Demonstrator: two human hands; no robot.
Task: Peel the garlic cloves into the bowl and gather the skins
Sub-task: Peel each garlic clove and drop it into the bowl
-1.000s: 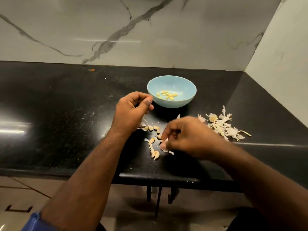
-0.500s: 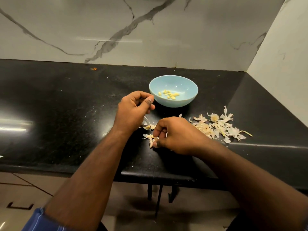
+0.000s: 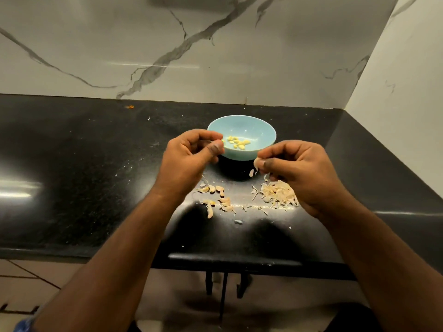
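A light blue bowl (image 3: 265,130) on the black counter holds several peeled yellow cloves (image 3: 238,142). My left hand (image 3: 189,161) hovers at the bowl's left rim, thumb against forefinger, pinching what looks like a thin strip of garlic skin (image 3: 208,141). My right hand (image 3: 299,171) is raised in front of the bowl's right side and pinches an unpeeled garlic clove (image 3: 256,162); a flake of skin (image 3: 251,173) hangs just below it. Several unpeeled cloves (image 3: 221,198) lie on the counter between my forearms. A pile of skins (image 3: 279,195) lies under my right hand.
The black counter (image 3: 84,164) runs left, with a marble wall behind and another wall closing the right corner. Small skin scraps (image 3: 238,221) lie near the counter's front edge (image 3: 235,257). An orange speck (image 3: 130,106) sits by the back wall.
My right hand has lifted off the counter with a clove from the loose cloves and now holds it up by the bowl. My left hand stayed curled near the bowl's rim.
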